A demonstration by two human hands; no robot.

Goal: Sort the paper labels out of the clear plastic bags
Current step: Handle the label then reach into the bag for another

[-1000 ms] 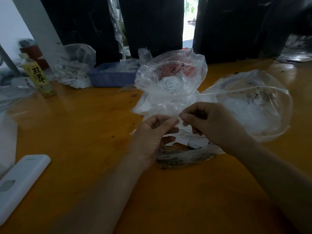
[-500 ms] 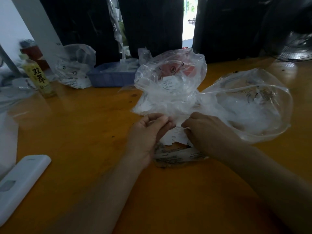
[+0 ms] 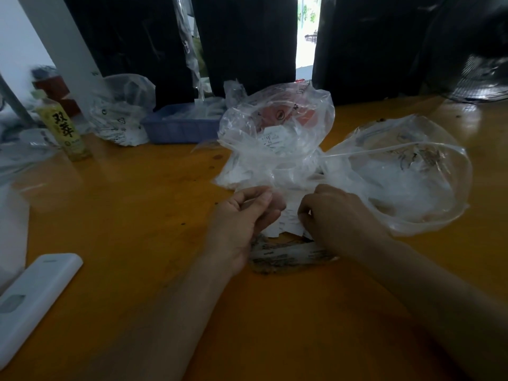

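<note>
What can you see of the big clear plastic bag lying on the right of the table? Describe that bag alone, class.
The big clear plastic bag is thin, glossy, see-through film, puffed into a rounded, crumpled shape. It lies on the orange wooden table, to the right of the heaped bag of labels and touching it. Its rim shows as a pale band arching across the top. Dark printed marks show near its upper part; whitish crumpled film fills its middle. The right hand lies against its near left edge.

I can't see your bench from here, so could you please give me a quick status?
Left hand pinching thin clear film. Right hand curled on white paper labels. Crumpled clear plastic bags crowd behind.
</note>
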